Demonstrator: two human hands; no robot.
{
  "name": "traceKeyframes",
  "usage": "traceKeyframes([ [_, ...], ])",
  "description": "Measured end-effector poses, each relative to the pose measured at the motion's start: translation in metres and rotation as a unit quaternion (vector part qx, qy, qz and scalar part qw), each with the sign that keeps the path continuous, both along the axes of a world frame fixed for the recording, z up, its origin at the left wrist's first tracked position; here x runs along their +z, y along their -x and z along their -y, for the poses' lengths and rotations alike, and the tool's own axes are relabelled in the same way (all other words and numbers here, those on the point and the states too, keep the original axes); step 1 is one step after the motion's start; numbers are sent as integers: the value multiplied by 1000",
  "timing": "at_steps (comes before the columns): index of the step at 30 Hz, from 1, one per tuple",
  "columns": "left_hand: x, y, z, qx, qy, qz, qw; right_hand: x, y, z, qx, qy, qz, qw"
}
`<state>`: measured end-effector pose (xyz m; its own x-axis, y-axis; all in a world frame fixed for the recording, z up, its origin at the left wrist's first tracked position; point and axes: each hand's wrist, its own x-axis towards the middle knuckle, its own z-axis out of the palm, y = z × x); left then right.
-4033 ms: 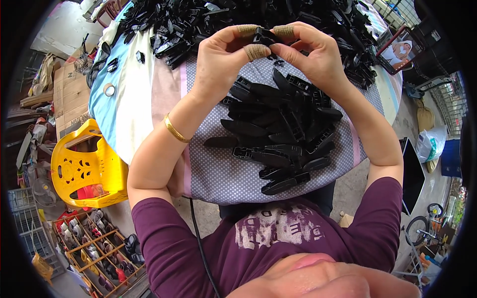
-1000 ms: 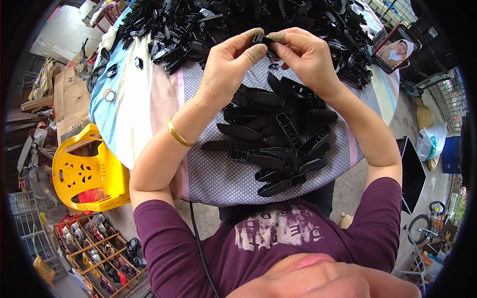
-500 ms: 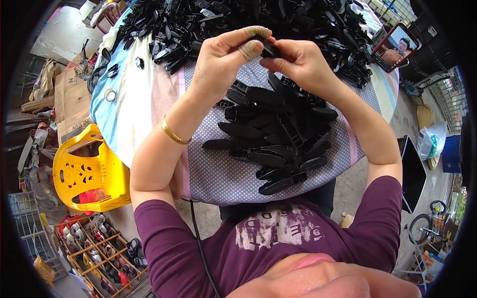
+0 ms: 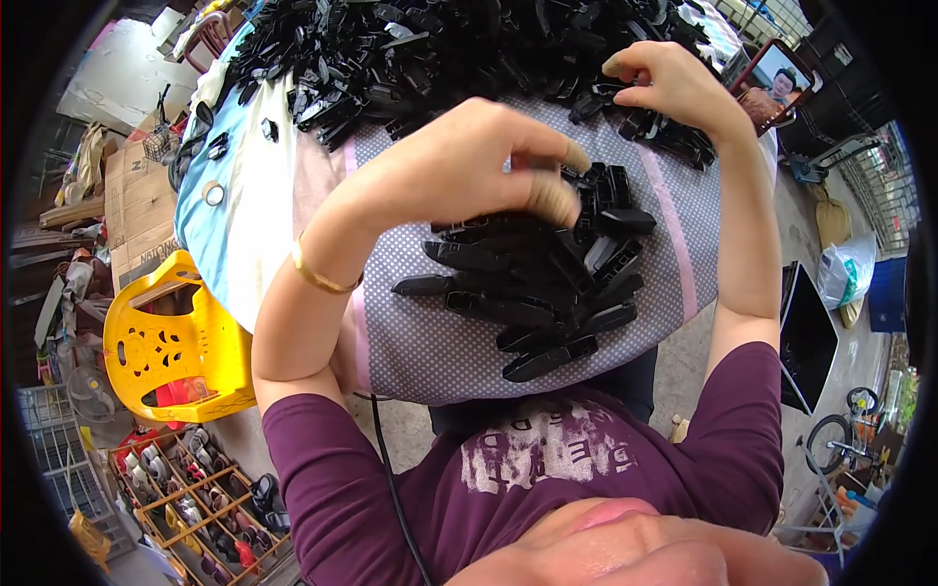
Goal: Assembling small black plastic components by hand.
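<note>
My left hand, with beige tape on its fingertips, hangs over the nearer heap of long black plastic parts. Its fingers are smeared by motion, and I cannot make out whether they hold a part. At the edge of the large far heap of black plastic parts is my right hand. Its thumb and forefinger are curved and apart, with nothing visible between them. Both heaps lie on a table covered by a dotted grey cloth with pink stripes.
A yellow plastic chair stands left of the table. On the cloth's blue part lies a tape roll. A phone is held up at the far right. A shoe rack sits on the floor at lower left. A black cable runs down my front.
My hands were together around a black part above the cloth. Now they are apart: the left has come nearer, over the small heap, and the right has moved out to the large heap.
</note>
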<state>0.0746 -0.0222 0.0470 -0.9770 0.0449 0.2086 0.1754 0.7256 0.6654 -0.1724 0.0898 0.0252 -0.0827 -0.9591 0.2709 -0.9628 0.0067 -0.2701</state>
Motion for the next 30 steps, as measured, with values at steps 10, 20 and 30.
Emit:
traceKeyframes([
  [10, -56, 103, 0, 197, 289, 13, 937, -10, -6, 9, -102, -79, -109, 986],
  [20, -34, 42, 27, 257, -59, -52, 963, -9, -42, 18, 112, 176, 168, 963],
  [30, -38, 10, 37, 137, -509, -81, 846, -28, -81, 26, 112, 157, 378, 906],
])
